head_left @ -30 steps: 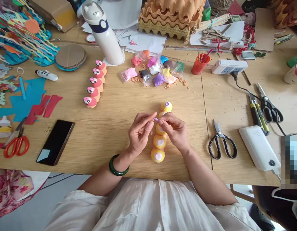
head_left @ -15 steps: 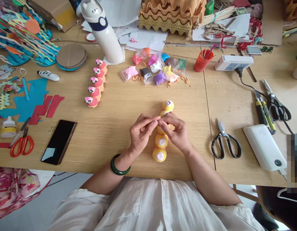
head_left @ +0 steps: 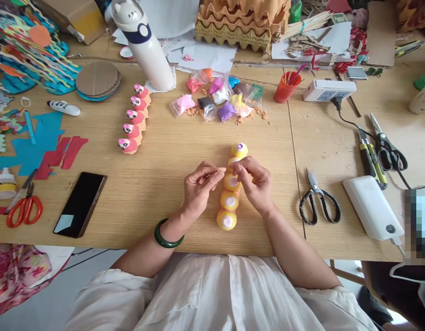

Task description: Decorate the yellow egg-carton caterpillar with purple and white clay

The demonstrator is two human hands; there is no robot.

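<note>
My left hand (head_left: 201, 186) is closed in a pinch, thumb against forefinger, a dark green bangle (head_left: 168, 233) on its wrist. Facing it, my right hand (head_left: 255, 184) also pinches, its fingertips a short gap away. Whatever sits between the fingertips is too small to make out. Beneath both hands lies a yellow egg-carton strip (head_left: 228, 212), its bumps bearing pale patches; the far bump carries a purple ring. My right hand hides part of its upper bumps. To the left stands a red-pink egg-carton strip (head_left: 132, 130) with pink noses and dark-and-white eyes.
Bags of coloured clay (head_left: 226, 110) lie beyond the hands, near a red cup (head_left: 287, 87) of sticks. Black-handled scissors (head_left: 319, 202) and a white power bank (head_left: 372, 209) are at right. A phone (head_left: 80, 204) and orange-handled scissors (head_left: 25, 210) lie left. A white bottle (head_left: 148, 55) stands behind.
The fingertips of my two hands, touching before, have drawn slightly apart; my right hand has lifted off to the right. The whole view has shifted a little.
</note>
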